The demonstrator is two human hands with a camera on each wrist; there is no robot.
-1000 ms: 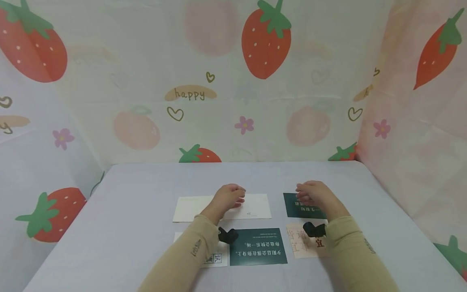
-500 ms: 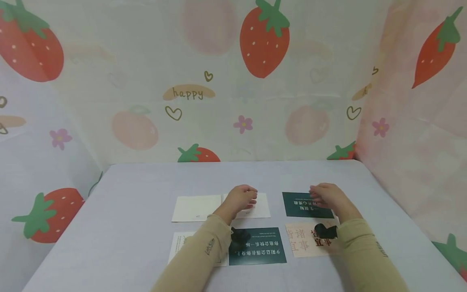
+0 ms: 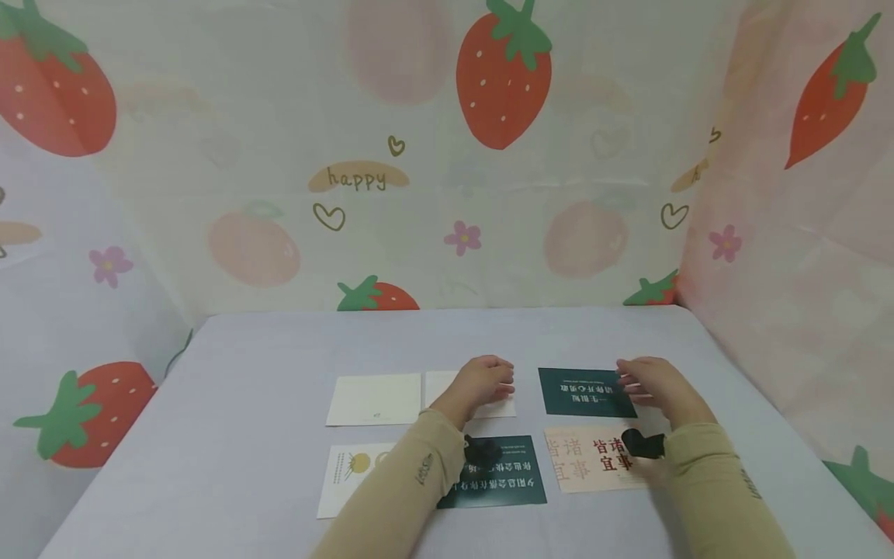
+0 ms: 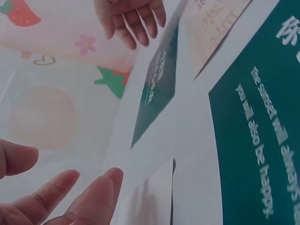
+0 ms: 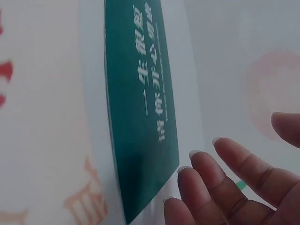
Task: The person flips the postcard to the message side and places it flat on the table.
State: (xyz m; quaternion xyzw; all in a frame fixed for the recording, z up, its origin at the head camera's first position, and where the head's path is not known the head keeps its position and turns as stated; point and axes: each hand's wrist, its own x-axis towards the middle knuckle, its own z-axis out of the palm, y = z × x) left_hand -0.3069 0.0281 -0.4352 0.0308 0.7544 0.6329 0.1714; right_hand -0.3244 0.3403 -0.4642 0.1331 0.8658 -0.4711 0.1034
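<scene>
Six-sided by no tool, several cards lie flat in two rows in the head view. My left hand [image 3: 483,386] hovers over the right cream card [image 3: 439,385], partly covering it; its fingers are loosely bent with nothing between them, as the left wrist view shows. At the right end of the back green card [image 3: 581,393] is my right hand [image 3: 658,386], fingers relaxed and spread, holding nothing. Another cream card [image 3: 373,401] lies at back left. In front are a white card with a yellow fruit drawing [image 3: 342,470], partly under the left sleeve, a green card [image 3: 506,485] and a pink card with red characters [image 3: 583,462].
A white cloth covers the table [image 3: 209,435]. Behind it hangs a curtain [image 3: 433,256] printed with strawberries, and similar fabric closes both sides. Black wrist devices overlap the front green and pink cards in the head view.
Both hands have moved right above the cards. More of the left cream card, the fruit card and the back green card now shows. The cards keep their arrangement.
</scene>
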